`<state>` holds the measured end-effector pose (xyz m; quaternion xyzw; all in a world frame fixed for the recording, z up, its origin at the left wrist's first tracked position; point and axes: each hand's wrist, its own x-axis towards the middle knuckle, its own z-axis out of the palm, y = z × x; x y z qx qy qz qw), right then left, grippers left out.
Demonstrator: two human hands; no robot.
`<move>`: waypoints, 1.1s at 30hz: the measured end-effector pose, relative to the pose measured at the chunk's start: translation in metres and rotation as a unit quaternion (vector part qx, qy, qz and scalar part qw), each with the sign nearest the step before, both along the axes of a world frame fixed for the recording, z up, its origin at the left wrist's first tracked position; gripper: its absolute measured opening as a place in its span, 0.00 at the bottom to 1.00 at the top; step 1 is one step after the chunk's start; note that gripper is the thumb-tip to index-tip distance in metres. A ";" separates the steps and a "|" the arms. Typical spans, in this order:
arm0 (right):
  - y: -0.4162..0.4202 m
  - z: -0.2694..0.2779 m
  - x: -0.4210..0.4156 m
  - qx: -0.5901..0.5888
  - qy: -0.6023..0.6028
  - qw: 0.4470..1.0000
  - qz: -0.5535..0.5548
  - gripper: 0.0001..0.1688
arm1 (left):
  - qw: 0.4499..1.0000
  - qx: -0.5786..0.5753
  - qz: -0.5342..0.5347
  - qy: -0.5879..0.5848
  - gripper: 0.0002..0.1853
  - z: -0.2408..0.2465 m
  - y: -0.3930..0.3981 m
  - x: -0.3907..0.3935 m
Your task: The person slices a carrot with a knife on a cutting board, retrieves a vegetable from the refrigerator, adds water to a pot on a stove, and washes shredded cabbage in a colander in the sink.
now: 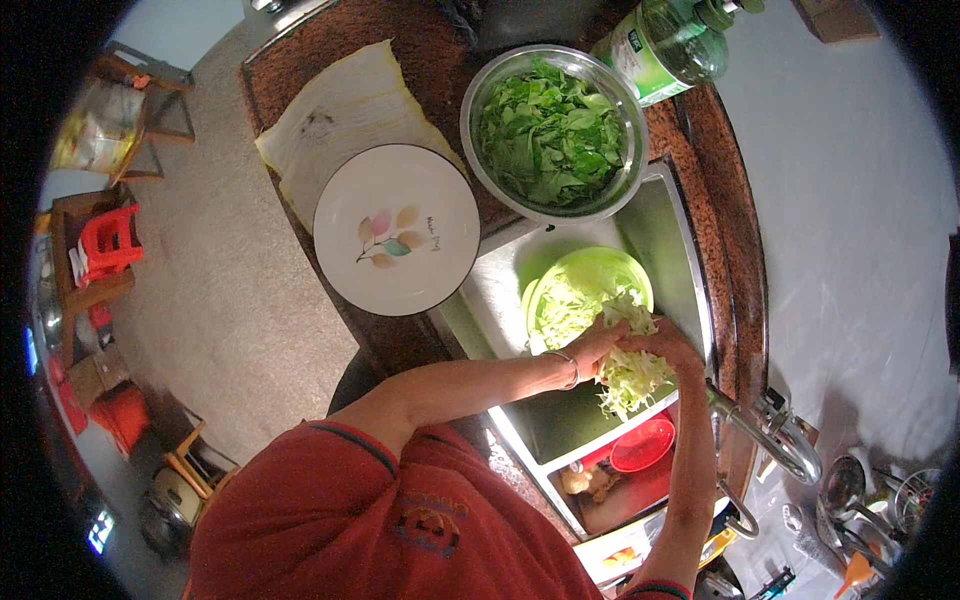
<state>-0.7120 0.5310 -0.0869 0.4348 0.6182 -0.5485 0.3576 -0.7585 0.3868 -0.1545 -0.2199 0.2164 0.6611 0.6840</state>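
Note:
Both my hands meet over the steel sink (675, 247), clasped around a bunch of pale green shredded vegetable (630, 379) that sticks out above and below them. My left hand (594, 346), with a bangle at its wrist, presses in from the left. From the right, my right hand (664, 341) closes on the same bunch. Just beyond the hands, a light green plastic basin (646, 279) in the sink holds more of these shreds. A steel bowl of green leaves (551, 135) rests on the counter at the sink's far end. Beside it is a white plate with a leaf pattern (397, 262).
A pale cloth (337, 112) lies partly under the plate. A green-labelled bottle (660, 56) stands behind the steel bowl. The curved faucet (787, 442) is right of my right forearm. A red bowl (643, 444) sits in the smaller compartment near me.

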 end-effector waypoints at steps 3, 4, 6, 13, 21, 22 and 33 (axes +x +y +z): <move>0.004 -0.004 0.006 -0.016 0.007 1.000 -0.009 0.32 | 1.000 -0.004 -0.007 -0.023 0.31 0.006 -0.002 -0.003; 0.000 0.002 0.002 -0.016 0.012 1.000 -0.016 0.32 | 1.000 -0.003 -0.005 -0.022 0.31 0.008 -0.003 -0.003; -0.003 0.007 0.001 -0.006 0.017 1.000 -0.015 0.33 | 1.000 -0.001 -0.003 -0.019 0.31 0.012 -0.005 -0.003; -0.009 0.029 0.000 0.025 0.007 0.999 0.021 0.30 | 0.999 0.006 0.000 -0.039 0.32 0.025 -0.010 0.000; -0.043 0.090 -0.014 0.013 0.092 0.995 -0.020 0.28 | 1.000 0.015 0.013 0.006 0.36 0.071 -0.030 -0.010; -0.043 0.093 -0.014 0.027 0.106 0.994 0.000 0.28 | 1.000 0.018 0.011 0.015 0.37 0.078 -0.035 -0.013; -0.102 0.144 -0.120 0.056 0.149 0.980 0.123 0.29 | 0.985 0.008 0.096 0.146 0.35 0.148 -0.121 -0.110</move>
